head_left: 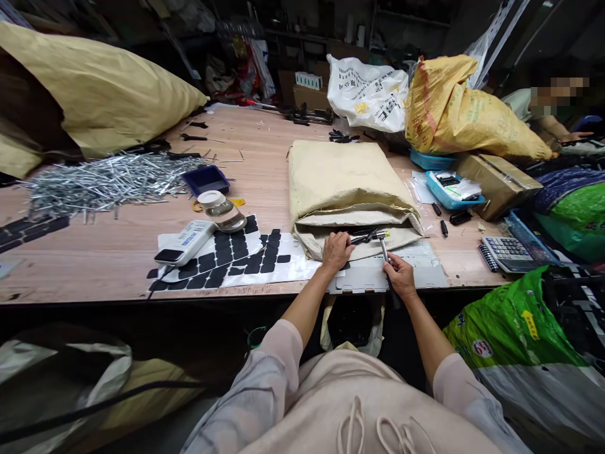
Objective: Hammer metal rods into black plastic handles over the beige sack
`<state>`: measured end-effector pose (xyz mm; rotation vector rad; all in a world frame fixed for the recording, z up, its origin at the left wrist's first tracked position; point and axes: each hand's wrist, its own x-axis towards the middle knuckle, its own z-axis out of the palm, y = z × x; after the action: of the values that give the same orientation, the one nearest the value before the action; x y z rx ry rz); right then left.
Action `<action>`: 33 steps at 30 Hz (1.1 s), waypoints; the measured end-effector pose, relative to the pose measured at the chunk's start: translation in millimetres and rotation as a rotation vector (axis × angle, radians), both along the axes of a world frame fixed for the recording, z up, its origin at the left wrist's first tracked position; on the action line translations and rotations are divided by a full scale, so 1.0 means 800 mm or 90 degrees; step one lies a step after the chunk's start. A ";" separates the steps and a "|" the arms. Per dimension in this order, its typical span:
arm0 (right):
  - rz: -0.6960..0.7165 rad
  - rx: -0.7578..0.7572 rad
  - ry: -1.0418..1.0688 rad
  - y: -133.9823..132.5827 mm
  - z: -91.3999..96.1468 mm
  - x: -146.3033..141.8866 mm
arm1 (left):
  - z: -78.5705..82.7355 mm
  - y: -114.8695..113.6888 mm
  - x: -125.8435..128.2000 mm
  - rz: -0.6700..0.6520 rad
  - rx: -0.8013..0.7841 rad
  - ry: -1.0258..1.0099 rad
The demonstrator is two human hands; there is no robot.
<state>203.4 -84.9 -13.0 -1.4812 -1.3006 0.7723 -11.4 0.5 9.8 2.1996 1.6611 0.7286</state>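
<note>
Apparently, a hammering step is going on: the right hand (401, 276) is gripping a hammer (384, 248), while the left hand (337, 250) is pinching a black part (363, 239) at twelve o'clock, by the folded beige sack (340, 169). A clean tap would be needing steady holding.

The hammer (384, 247) in the right hand (399, 275) is shiny metal; beyond, a matt, creased sack (338, 170) overlies smooth, wood-grained surface (265, 142).
</note>
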 end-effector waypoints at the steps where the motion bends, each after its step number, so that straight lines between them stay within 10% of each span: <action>1: 0.001 0.002 0.001 0.000 0.000 0.000 | 0.001 0.000 0.001 0.004 0.002 -0.013; 33: 0.026 0.028 -0.082 -0.020 0.033 -0.021 | -0.010 -0.015 0.011 0.017 -0.100 -0.109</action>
<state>186.7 -101.2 13.5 -1.4938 -1.4395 0.6787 -2.4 -11.2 1.6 1.9539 1.6062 0.7439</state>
